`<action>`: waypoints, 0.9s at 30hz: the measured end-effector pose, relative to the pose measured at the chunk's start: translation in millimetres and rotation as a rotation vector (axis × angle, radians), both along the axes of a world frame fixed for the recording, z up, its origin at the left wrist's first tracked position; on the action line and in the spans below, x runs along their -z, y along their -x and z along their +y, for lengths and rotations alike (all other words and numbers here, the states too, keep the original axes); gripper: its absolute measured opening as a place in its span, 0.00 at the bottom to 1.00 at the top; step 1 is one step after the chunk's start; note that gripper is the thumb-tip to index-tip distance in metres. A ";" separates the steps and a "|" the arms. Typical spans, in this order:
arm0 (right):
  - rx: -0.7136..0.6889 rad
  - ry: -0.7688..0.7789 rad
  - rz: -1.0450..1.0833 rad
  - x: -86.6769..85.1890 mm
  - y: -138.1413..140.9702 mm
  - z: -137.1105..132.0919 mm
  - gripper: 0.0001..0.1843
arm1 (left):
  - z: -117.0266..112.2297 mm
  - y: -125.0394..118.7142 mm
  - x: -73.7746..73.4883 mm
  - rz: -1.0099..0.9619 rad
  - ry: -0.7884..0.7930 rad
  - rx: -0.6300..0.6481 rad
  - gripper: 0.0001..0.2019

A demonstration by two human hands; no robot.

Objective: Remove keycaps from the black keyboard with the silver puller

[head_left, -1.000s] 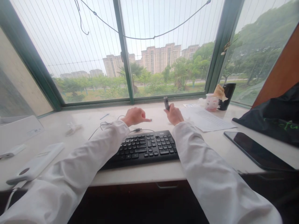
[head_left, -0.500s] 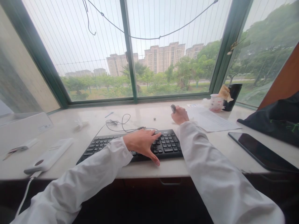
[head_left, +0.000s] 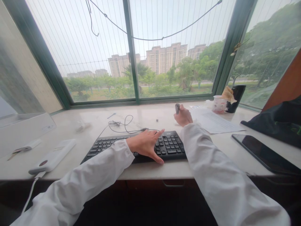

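Observation:
A black keyboard (head_left: pixel 172 145) lies along the front of the pale desk. My left hand (head_left: pixel 144 143) rests across its middle, thumb and fingers spread, touching the keys and hiding some of them. Beyond the keyboard's right end, my right hand (head_left: pixel 183 116) is closed round a small dark object (head_left: pixel 177 108) that sticks up from the fist. Its kind is not clear because the fingers cover most of it. Left of that hand, a tiny dark piece (head_left: pixel 157 120) sits on the desk. The keyboard's cable (head_left: pixel 127 123) is looped behind it.
To the right are a paper sheet (head_left: pixel 218 122), a white cup (head_left: pixel 219 104), a black container (head_left: pixel 236 98), a phone (head_left: pixel 263 152) and dark cloth (head_left: pixel 277 121). A white power bank (head_left: pixel 55 155) and a white box (head_left: pixel 30 125) stand left. The window (head_left: pixel 105 101) borders the desk's back.
The dark object in my right hand has tipped more upright. My left hand stays spread on the keyboard. The whole view has shifted slightly.

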State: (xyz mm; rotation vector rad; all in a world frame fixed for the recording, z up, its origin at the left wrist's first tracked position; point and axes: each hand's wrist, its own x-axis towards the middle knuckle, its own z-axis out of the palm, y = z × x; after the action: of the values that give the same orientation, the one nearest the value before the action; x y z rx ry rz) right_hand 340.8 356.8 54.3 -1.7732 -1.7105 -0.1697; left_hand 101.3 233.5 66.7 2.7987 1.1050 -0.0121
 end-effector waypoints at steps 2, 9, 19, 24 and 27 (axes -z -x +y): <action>-0.011 -0.020 0.012 0.7 -1.1 0.8 0.19 | 3.4 2.3 -0.2 -0.005 0.000 -0.006 0.67; -0.127 -0.104 0.121 1.8 3.1 0.4 0.13 | 33.7 48.6 -3.7 -0.022 0.065 -0.021 0.67; -0.575 0.223 0.758 -10.3 40.7 -18.5 0.08 | 47.5 72.1 -15.3 -0.136 0.149 -0.064 0.60; -0.863 0.348 0.976 -6.0 62.2 -28.8 0.06 | 60.7 52.2 -16.3 -0.434 -0.145 -0.255 0.25; -0.967 0.408 0.955 -1.9 70.4 -35.9 0.07 | 60.4 46.9 -8.6 -0.390 -0.392 -0.355 0.16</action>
State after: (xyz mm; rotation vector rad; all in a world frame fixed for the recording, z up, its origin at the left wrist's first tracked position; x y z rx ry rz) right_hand 270.5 320.9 56.1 -0.7810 -1.6514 1.2843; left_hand 54.4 294.0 75.3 2.6786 1.6069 0.8281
